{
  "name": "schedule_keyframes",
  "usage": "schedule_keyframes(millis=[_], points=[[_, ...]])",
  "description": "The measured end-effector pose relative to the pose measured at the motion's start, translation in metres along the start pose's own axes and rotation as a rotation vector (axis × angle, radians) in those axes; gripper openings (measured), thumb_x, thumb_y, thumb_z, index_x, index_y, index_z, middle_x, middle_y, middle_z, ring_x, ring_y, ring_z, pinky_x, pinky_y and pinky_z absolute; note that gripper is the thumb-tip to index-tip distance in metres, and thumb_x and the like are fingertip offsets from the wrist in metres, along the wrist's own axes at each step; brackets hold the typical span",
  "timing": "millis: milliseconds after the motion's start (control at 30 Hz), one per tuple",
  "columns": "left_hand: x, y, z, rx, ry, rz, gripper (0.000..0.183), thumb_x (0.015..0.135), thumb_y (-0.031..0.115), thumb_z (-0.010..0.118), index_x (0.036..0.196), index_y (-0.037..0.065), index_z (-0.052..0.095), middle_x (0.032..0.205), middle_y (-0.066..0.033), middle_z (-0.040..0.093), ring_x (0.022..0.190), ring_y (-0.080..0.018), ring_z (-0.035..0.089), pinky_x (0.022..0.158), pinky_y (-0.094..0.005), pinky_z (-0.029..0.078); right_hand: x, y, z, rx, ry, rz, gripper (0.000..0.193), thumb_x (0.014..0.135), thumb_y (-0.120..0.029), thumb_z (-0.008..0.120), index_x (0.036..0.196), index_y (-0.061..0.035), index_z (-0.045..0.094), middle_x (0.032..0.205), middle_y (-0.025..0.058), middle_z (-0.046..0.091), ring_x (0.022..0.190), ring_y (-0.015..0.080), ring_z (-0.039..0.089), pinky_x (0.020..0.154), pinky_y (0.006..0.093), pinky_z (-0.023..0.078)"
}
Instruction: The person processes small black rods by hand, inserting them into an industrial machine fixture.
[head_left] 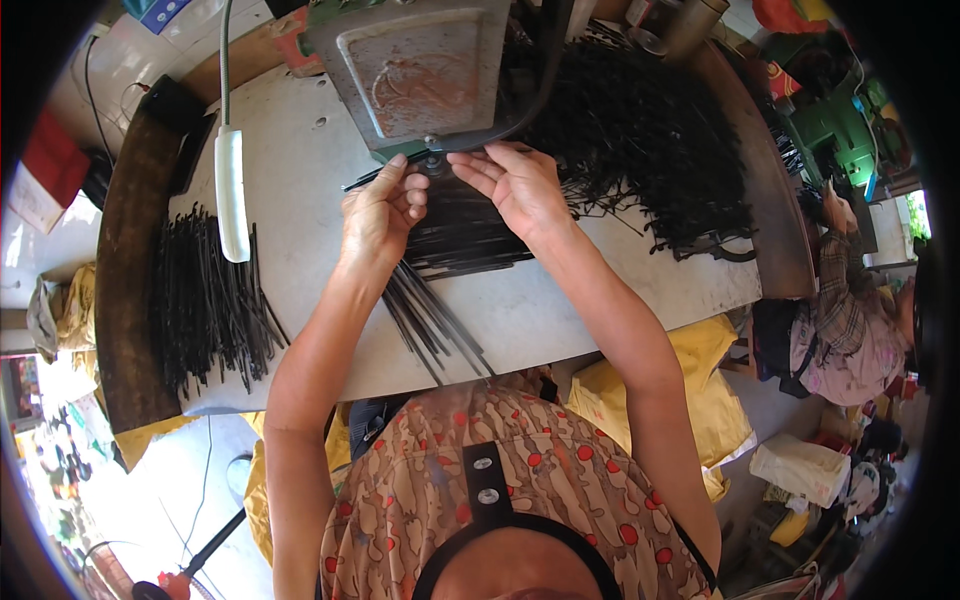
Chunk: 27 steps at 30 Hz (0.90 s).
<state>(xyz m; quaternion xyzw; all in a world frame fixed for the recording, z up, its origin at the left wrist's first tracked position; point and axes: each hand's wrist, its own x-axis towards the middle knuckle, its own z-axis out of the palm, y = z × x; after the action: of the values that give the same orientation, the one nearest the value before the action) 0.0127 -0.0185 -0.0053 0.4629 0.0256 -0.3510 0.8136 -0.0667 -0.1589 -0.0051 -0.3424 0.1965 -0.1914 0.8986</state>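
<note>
Pale tabletop [520, 320] is left uncovered mainly to the L of the fingers, btwn them and a bundle of dark strips [210, 310], and again nearer the body, up to the front edge, over which both forearms are extended. On the far side, room is closed off by a green-grey machine [420, 75], its lower edge being set just beyond the fingertips. To the R of the fingers, much of the surface is taken up by a large black heap [660, 140], w/ a raised brown rim [785, 220] past it. Well apart to the L, a white tube lamp [231, 195] is hung from a cord, and the side there is bounded by a dark wooden edge [120, 330].

By the L hand [382, 205], a thin black strip [360, 182] is pinched btwn thumb and forefinger, approx. at the machine's lower edge; one end is stuck out to the L of the pinch, the other is lost to view nr the machine. The remaining L fingers are loosely curled. The R hand [515, 190] is held w/ fingers half-bent and slightly spread, fingertips turned twd the L ones, a gap being left btwn the two hands; whether the strip is also gripped there can't be told. Just below the fingers, more dark lengths [470, 240] are laid crosswise, and a loose fan of rods [430, 320] is spread twd the front edge.
</note>
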Motion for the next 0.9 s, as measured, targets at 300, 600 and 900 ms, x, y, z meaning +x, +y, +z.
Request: schedule_keyframes(millis=[300, 600, 900], points=[[0.003, -0.005, -0.004, -0.027, -0.006, -0.037, 0.017, 0.082, 0.016, 0.057, 0.083, 0.0, 0.055, 0.067, -0.0072, 0.059, 0.054, -0.013, 0.052, 0.047, -0.0227, 0.039, -0.001, 0.001, -0.005, 0.026, -0.01, -0.005, 0.014, 0.084, -0.002, 0.046, 0.087, 0.0108, 0.051, 0.09, 0.0242, 0.056, 0.087, 0.0326, 0.059, 0.08, 0.0396, 0.051], [0.008, -0.002, -0.007, 0.019, -0.052, 0.025, 0.016, 0.083, 0.017, 0.057, 0.083, 0.002, 0.056, 0.071, -0.0076, 0.06, 0.058, -0.0129, 0.054, 0.051, -0.0232, 0.041, 0.001, -0.005, -0.009, 0.041, -0.079, 0.033, 0.021, 0.084, -0.007, 0.051, 0.091, 0.0119, 0.05, 0.085, 0.0209, 0.058, 0.076, 0.0292, 0.062, 0.067, 0.0355, 0.055], [0.003, 0.019, -0.012, 0.114, -0.054, -0.165, 0.013, 0.081, 0.011, 0.052, 0.085, -0.002, 0.054, 0.089, -0.0158, 0.06, 0.073, -0.0198, 0.058, 0.058, -0.0264, 0.045, -0.038, -0.086, -0.058, -1.426, 0.031, -0.424, 0.017, 0.075, -0.012, 0.06, 0.091, -0.0052, 0.061, 0.086, 0.0093, 0.059, 0.067, 0.0204, 0.061, 0.057, 0.0286, 0.049]])
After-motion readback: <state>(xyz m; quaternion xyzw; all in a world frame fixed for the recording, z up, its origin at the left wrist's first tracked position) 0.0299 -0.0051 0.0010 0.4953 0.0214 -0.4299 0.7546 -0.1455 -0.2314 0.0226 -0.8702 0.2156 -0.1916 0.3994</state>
